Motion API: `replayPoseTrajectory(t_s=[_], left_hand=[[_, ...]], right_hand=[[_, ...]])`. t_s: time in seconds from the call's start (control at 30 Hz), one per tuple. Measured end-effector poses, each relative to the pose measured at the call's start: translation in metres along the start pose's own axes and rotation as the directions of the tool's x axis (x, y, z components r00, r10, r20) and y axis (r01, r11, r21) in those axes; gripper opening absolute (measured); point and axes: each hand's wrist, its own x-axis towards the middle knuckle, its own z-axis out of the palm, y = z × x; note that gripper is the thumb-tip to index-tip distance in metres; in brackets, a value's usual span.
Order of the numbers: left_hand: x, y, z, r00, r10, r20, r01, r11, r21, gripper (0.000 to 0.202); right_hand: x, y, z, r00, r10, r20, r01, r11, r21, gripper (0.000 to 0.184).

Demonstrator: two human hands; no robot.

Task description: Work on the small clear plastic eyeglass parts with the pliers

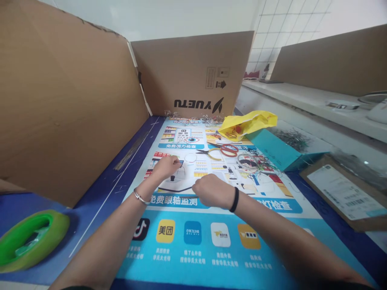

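My left hand (169,166) is closed in a pinch above the printed poster (193,270); what its fingertips hold, if anything, is too small to make out. Lower and to the right, my right hand (212,191) is curled closed, its back hiding whatever may be between the fingers. Beyond the hands lie pliers with yellow handles (215,154) and scissors with red handles (229,150). Fine loops of wire (262,163) are tangled to the right of these tools. A thin pale ring (190,158) rests near my left fingertips.
A yellow plastic bag (250,123) and a teal box (269,151) with wire scraps (292,139) stand at the back right. A labelled parcel (341,193) is on the right, a green tape roll (57,225) on the left. Cardboard walls (181,72) rise behind and left.
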Motion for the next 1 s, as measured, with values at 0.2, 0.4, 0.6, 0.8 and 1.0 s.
replayPoseTrajectory(t_s=[0.2,0.4,0.6,0.8,1.0], left_hand=[[-0.017,0.025,-0.021,0.926,0.278,0.257,-0.174,0.916,-0.362,0.02],[-0.028,0.045,-0.02,0.837,0.432,0.336,-0.433,0.898,-0.077,0.021],[-0.032,0.049,-0.004,0.864,0.447,0.231,-0.503,0.786,0.36,0.022],[-0.036,0.052,0.001,0.869,0.46,0.181,-0.483,0.712,0.509,0.02],[-0.038,0.057,0.003,0.873,0.451,0.185,-0.478,0.715,0.511,0.018]], right_hand=[[0.0,0.028,-0.004,0.993,0.109,-0.034,-0.107,0.992,0.066,0.019],[0.002,0.043,0.001,0.985,0.122,-0.119,-0.114,0.991,0.07,0.021],[0.008,0.043,0.007,0.972,0.166,-0.169,-0.165,0.986,0.021,0.02],[0.015,0.037,0.014,0.947,0.234,-0.219,-0.238,0.971,0.01,0.02],[0.017,0.029,0.016,0.94,0.255,-0.226,-0.262,0.965,0.0,0.02]])
